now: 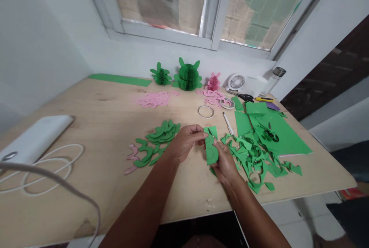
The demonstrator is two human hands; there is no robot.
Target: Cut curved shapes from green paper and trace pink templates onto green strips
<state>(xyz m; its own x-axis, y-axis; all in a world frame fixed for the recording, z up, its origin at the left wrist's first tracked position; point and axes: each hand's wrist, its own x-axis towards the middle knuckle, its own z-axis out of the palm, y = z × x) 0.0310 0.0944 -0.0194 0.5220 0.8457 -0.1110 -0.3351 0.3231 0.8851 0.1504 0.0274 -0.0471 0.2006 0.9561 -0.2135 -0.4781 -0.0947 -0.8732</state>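
Between my two hands is a small piece of green paper (212, 152) with curved outlines drawn on it and a rounded right edge. My left hand (186, 140) pinches it at its upper left. My right hand (226, 160) grips its right side, with the thumb on the front. A small dark mark or object shows near the paper's top; I cannot make out what it is. Left of my left hand lies a pile of cut curved green paper shapes (163, 133), with a few pink pieces (131, 169) beside it. Green paper scraps (253, 156) lie right of my right hand.
Black-handled scissors (271, 136) rest on green sheets (291, 136). Behind are pink cutouts (154, 99), a ring (205, 111), a tape roll (227, 103), a white pen (228, 123), paper figures (188, 77), a fan (236, 82) and a bottle (273, 81). A cable (57, 179) lies left.
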